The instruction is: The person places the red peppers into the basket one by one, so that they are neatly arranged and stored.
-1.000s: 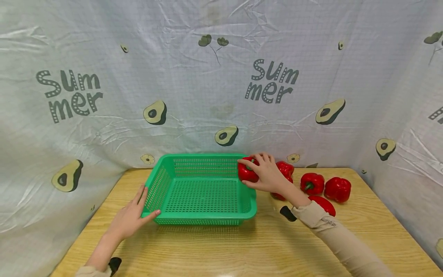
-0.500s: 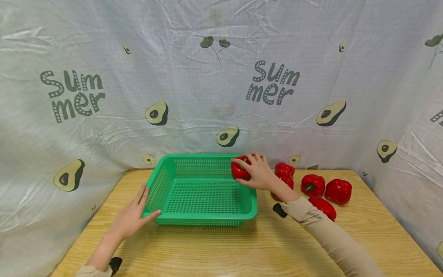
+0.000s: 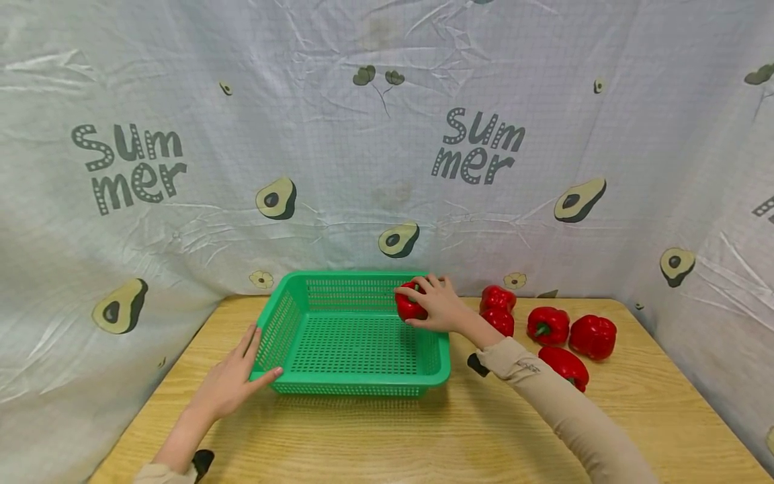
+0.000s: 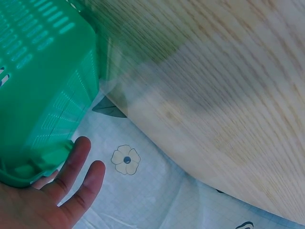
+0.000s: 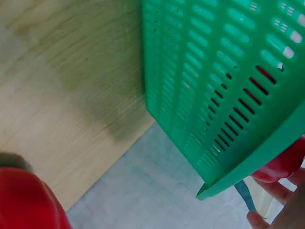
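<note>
- On the tabletop (image 3: 363,440), I count one green basket (image 3: 363,378) and, to its right, five peppers (image 3: 547,325), all red: two close together near the basket, one behind the other, and three further right.
- A sixth, the held pepper (image 3: 408,309), is in the right hand (image 3: 443,306), within the basket's outline near the back right corner.
- I have two hands in view. The right fingers are curled round the held pepper, which sits to the left of the palm, one finger across its top and the thumb low on its near side.
- The left hand (image 3: 226,386) has its fingers spread at the basket's left front corner, the thumb on the near rim and the others against the left side.
- The right hand covers the held pepper's right side, and I cannot tell whether the pepper touches the basket floor.
- In my right wrist view that pepper is partly behind the rim and cut off at the edge; red shows through the slots, and another pepper is cropped at lower left.
- The right sleeve (image 3: 559,403) passes in front of the nearest loose pepper.
- My left wrist view crops the basket and the hand.
</note>
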`<act>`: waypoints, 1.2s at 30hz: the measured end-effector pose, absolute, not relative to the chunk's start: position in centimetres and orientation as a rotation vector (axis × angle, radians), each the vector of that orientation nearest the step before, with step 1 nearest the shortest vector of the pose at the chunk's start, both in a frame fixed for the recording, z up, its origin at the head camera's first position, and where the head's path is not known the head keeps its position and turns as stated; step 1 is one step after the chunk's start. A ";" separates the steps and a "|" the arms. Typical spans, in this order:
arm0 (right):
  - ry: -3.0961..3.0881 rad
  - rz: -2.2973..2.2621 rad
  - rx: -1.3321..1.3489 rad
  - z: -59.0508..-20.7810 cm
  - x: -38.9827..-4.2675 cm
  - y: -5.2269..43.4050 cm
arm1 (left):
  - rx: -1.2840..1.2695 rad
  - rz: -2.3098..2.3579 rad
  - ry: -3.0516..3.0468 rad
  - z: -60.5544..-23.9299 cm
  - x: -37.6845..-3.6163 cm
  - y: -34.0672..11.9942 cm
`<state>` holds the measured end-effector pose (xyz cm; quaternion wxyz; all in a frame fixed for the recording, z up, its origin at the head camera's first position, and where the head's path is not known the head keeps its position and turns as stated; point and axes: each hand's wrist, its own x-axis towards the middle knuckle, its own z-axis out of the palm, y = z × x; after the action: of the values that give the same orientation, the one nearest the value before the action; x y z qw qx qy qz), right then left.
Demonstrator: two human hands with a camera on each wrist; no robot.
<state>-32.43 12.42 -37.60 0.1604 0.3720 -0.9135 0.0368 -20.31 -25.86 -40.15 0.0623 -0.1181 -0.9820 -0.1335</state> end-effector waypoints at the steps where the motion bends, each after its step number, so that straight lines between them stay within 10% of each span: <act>1: -2.610 0.094 1.074 -37.6 -32.6 12.4 | -0.358 -0.405 -2.969 -40.1 -20.3 -25.9; 36: -2.880 -0.237 1.071 -38.8 -34.7 9.9 | -0.361 -0.398 -2.956 -40.0 -20.1 -25.5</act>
<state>-34.69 9.90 -38.79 0.0300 0.3472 -0.9341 -0.0769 -20.06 -25.53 -40.03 0.0685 -0.1198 -0.9816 -0.1322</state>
